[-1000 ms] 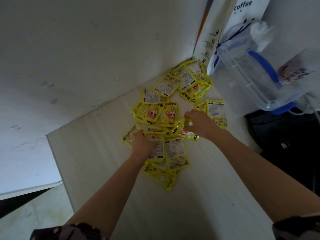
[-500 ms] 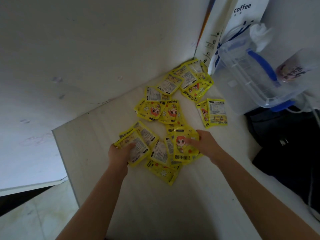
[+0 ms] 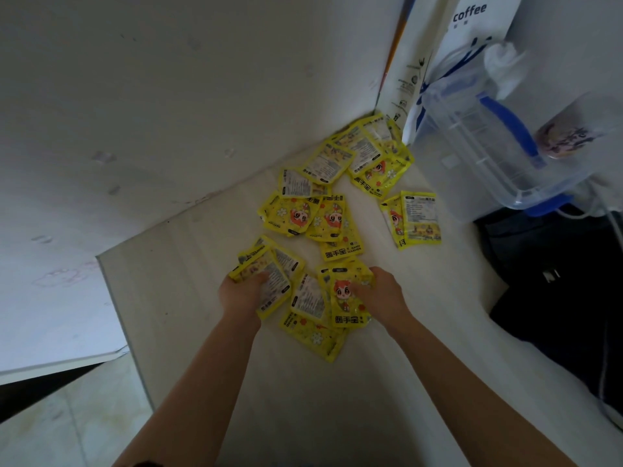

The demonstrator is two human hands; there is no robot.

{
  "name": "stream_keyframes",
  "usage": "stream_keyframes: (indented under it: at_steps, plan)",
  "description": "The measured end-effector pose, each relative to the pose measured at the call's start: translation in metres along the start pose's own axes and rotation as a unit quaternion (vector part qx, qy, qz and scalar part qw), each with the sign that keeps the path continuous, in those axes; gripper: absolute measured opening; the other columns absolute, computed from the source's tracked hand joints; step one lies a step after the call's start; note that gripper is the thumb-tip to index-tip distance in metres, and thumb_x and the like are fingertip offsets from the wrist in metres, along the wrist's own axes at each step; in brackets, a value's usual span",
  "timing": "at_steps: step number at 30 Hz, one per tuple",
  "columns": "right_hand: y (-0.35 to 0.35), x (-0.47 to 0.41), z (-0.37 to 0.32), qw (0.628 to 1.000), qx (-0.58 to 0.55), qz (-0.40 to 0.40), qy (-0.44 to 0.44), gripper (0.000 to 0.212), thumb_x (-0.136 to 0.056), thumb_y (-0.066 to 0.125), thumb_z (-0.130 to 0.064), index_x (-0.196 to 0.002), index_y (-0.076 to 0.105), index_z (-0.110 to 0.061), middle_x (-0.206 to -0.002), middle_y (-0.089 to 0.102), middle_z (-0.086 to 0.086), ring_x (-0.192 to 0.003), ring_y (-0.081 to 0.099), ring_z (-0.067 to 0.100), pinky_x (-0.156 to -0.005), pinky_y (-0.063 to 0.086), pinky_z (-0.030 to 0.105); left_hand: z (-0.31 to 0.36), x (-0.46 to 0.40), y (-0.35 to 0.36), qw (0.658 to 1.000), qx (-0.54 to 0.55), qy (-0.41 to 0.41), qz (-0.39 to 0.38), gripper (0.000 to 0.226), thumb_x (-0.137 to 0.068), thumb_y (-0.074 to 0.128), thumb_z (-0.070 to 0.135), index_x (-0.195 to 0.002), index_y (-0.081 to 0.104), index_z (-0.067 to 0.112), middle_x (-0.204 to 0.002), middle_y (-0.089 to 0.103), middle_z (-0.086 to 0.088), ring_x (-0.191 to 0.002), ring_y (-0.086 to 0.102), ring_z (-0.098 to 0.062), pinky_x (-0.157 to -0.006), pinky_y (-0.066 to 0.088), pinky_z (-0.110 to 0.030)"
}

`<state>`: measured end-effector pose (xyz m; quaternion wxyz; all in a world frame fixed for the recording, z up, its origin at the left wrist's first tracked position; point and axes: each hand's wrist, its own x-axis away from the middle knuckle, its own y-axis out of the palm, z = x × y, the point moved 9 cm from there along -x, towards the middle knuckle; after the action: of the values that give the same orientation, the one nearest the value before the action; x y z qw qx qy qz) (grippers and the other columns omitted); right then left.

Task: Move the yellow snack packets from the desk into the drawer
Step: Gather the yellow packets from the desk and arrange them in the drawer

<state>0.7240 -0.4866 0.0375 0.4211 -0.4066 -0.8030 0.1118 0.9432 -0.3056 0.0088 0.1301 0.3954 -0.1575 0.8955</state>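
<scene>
Several yellow snack packets lie scattered on the pale desk (image 3: 337, 416), from the far corner by the wall to just in front of me. My left hand (image 3: 241, 296) grips a small stack of packets (image 3: 269, 274) at its near left edge. My right hand (image 3: 382, 294) holds a packet with a red cartoon face (image 3: 345, 296), thumb on top, at the near group. More packets (image 3: 315, 217) sit in the middle, a pair (image 3: 416, 219) lies to the right, and a heap (image 3: 367, 156) fills the corner. No drawer is in view.
A clear plastic box with blue handles (image 3: 488, 146) stands at the back right, against a white "coffee" paper bag (image 3: 472, 25). A black bag (image 3: 566, 281) lies on the right. The wall (image 3: 168, 112) runs along the far side. The desk's left edge (image 3: 118, 315) drops to the floor.
Both hands pulled back toward me, dragging packets out of the middle pile into a near group. The left hand has gathered a stack and the right has taken hold of a face-up packet.
</scene>
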Motion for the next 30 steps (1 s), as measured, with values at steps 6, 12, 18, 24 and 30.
stream_keyframes:
  at_steps: [6, 12, 18, 24, 30]
  plan:
    - [0.006, -0.001, -0.004, 1.000, 0.029, 0.001, -0.003, 0.030, -0.084, 0.067, -0.029, -0.107, 0.061, -0.010, -0.106, 0.067, 0.010, -0.097, 0.064, 0.028, -0.084, 0.052, 0.039, 0.003, -0.003, 0.018, 0.999, 0.043, -0.032, -0.007, 0.031, -0.075, 0.077, 0.002, -0.105, 0.068, 0.005, -0.098, 0.071, -0.015, -0.085, 0.070, -0.032, -0.072, 0.059, -0.049]
    - [0.007, -0.003, -0.003, 1.000, 0.009, -0.008, 0.006, 0.029, -0.083, 0.069, -0.025, -0.106, 0.062, -0.008, -0.102, 0.068, 0.011, -0.091, 0.066, 0.027, -0.079, 0.056, 0.041, 0.009, -0.005, 0.021, 0.998, 0.038, -0.025, 0.037, 0.028, -0.074, 0.078, 0.003, -0.098, 0.066, 0.007, -0.090, 0.068, -0.011, -0.075, 0.068, -0.028, -0.069, 0.059, -0.045]
    - [0.007, -0.005, -0.003, 1.000, -0.001, -0.010, -0.005, 0.028, -0.083, 0.068, -0.022, -0.106, 0.062, -0.006, -0.105, 0.068, 0.013, -0.094, 0.065, 0.028, -0.081, 0.054, 0.042, 0.034, -0.017, 0.017, 0.986, -0.116, 0.050, 0.109, 0.026, -0.064, 0.079, 0.031, -0.075, 0.055, 0.029, -0.112, 0.061, -0.009, -0.100, 0.058, -0.032, -0.082, 0.057, -0.048]
    - [0.006, -0.006, 0.000, 1.000, -0.017, -0.008, -0.001, 0.027, -0.084, 0.068, -0.022, -0.106, 0.062, -0.007, -0.105, 0.068, 0.012, -0.092, 0.064, 0.025, -0.080, 0.054, 0.038, 0.049, -0.022, 0.027, 0.955, -0.262, 0.103, 0.091, 0.046, -0.079, 0.073, 0.034, -0.116, 0.057, 0.012, -0.123, 0.056, -0.014, -0.119, 0.041, -0.036, -0.081, 0.034, -0.035]
    - [0.010, -0.009, 0.004, 0.999, -0.028, -0.018, 0.014, 0.028, -0.084, 0.068, -0.025, -0.108, 0.062, -0.013, -0.104, 0.068, 0.007, -0.096, 0.064, 0.025, -0.085, 0.054, 0.041, 0.050, -0.021, 0.027, 0.959, -0.248, 0.120, 0.073, 0.037, -0.072, 0.077, 0.030, -0.100, 0.059, 0.014, -0.103, 0.066, -0.007, -0.102, 0.059, -0.030, -0.079, 0.049, -0.035]
